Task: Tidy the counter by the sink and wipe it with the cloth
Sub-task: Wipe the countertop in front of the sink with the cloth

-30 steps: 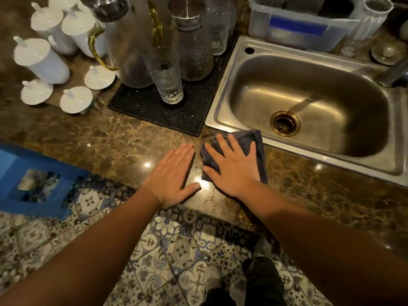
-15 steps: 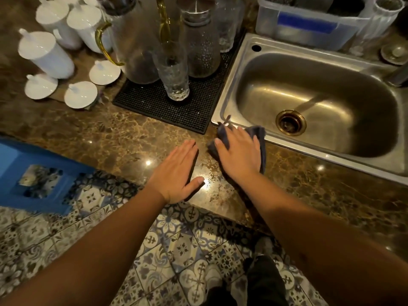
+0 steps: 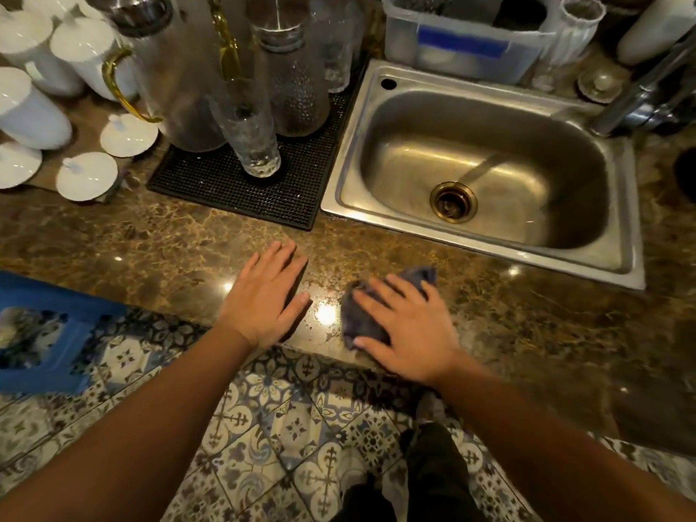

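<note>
The right hand (image 3: pixel 408 329) lies flat with spread fingers on the dark cloth (image 3: pixel 363 318), pressing it at the near edge of the brown desk (image 3: pixel 169 239), not closed around it. The left hand (image 3: pixel 265 295) rests open and empty just left of it. One steel sink (image 3: pixel 486 171) is far right, one black mat (image 3: pixel 241 186) left of it. The bin's blue label (image 3: pixel 461 41) shows no readable writing.
</note>
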